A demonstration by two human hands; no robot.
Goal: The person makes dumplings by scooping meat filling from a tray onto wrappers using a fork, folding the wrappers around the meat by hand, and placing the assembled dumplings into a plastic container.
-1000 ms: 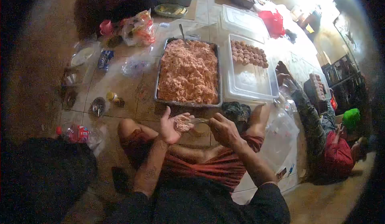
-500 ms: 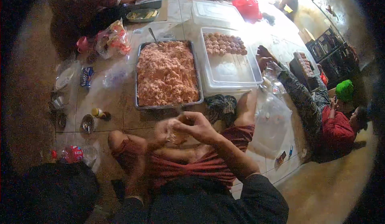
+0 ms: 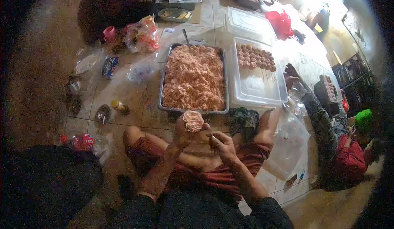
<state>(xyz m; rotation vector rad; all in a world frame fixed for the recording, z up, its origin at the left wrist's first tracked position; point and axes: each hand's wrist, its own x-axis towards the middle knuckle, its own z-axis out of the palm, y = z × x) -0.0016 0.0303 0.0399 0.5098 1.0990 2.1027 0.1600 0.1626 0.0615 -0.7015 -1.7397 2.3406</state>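
My left hand (image 3: 179, 134) holds up a round, thin dumpling wrapper with pink minced meat (image 3: 193, 121) spread on it, just in front of the big tray. To its right is my right hand (image 3: 223, 144), fingers pinched together; whether something small or thin is between them I cannot make out. Ahead, a deep metal tray (image 3: 226, 81) is heaped with pink meat filling (image 3: 193, 77), and a spoon (image 3: 186, 36) stands in its far end. Right of it, a clear plastic box (image 3: 258, 83) holds rows of shaped meat dumplings (image 3: 255, 56) at its far side.
A clear lid (image 3: 251, 24) lies beyond the box. On the left are a yellow-capped jar (image 3: 119, 105), an ashtray (image 3: 102, 115) and a bottle (image 3: 85, 142). Plastic bags (image 3: 289, 143) lie at right, near a person in red (image 3: 349, 159). Another person (image 3: 119, 7) sits far left.
My hands have moved apart from close together; the left now shows the filled wrapper face up, and the right has drawn off to the right. The whole view has shifted slightly.
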